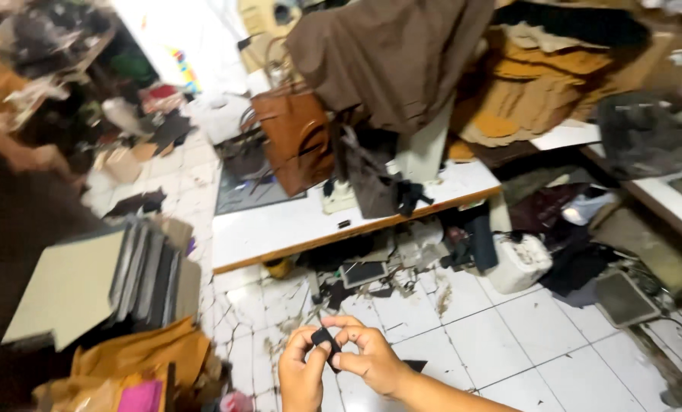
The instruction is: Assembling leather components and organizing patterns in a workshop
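Both hands pinch a small black scrap.
Left hand (301,374) and right hand (371,357), each grip pinching the small black material piece (326,340), above the white tiled floor (539,336).

A brown bag (295,137) is standing on the white tabletop (280,229) at centre. Brown cloth (390,57) is hanging above it. Grey boards (154,275) are leaning at left, a white tub (520,263) sitting on the tiled floor (509,343).

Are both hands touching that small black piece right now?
Touching. The head view shows the left hand and right hand pinching the small black piece between fingertips.
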